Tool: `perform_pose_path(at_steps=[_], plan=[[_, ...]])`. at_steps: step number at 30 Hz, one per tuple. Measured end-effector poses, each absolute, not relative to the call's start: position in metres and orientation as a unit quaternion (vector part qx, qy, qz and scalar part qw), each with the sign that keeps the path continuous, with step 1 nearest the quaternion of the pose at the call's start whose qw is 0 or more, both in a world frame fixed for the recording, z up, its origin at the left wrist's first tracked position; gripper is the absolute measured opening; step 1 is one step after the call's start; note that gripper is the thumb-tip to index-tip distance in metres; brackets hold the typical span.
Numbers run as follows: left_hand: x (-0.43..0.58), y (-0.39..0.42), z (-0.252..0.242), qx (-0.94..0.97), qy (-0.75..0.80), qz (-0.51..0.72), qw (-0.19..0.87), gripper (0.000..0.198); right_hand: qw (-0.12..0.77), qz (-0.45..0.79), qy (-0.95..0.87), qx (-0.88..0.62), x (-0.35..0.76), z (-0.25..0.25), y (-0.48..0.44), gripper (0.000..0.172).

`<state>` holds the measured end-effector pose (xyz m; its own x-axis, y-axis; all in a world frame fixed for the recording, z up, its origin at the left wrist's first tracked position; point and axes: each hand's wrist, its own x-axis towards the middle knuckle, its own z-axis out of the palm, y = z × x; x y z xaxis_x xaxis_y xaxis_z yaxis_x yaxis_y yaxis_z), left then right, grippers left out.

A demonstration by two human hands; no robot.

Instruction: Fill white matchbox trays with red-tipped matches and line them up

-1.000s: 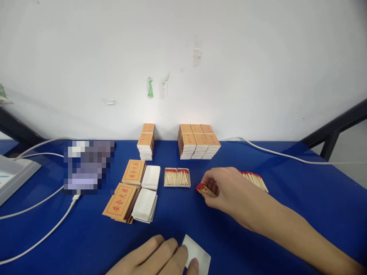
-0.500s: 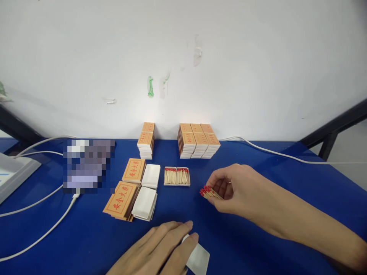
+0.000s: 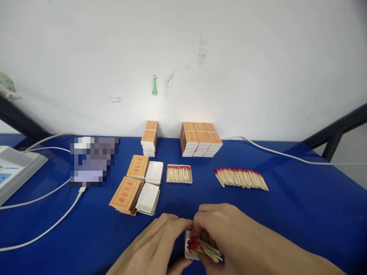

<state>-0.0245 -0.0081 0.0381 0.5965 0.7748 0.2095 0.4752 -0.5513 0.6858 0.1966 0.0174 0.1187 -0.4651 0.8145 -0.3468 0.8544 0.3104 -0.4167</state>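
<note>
At bottom centre, a bunch of matches (image 3: 204,247) has been brought by the closed right hand (image 3: 226,233) to the white tray (image 3: 189,248), seemingly steadied by the left hand (image 3: 156,248); filling appears begun.

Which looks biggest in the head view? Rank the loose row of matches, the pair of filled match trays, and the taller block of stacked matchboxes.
1. Loose row of red-tipped wooden matches
2. Block of stacked orange matchboxes, close behind, though farther away
3. Pair of filled white match trays
</note>
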Motion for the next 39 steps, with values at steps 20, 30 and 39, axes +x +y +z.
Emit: perform_pose_path(at_steps=[20, 30, 39], plan=[[-0.027, -0.008, 0.026, 0.823, 0.396, 0.296, 0.279, 0.081, -0.058, -0.191, 0.892, 0.407, 0.203, 0.096, 0.013, 0.018], [-0.028, -0.011, 0.026, 0.826, 0.392, 0.293, 0.279, 0.079, -0.089, -0.388, 0.771, 0.498, 0.239, 0.093, 0.007, 0.031], [-0.028, -0.009, 0.029, 0.829, 0.382, 0.285, 0.294, 0.073, -0.134, -0.458, 0.711, 0.516, 0.241, 0.082, 0.007, 0.001]])
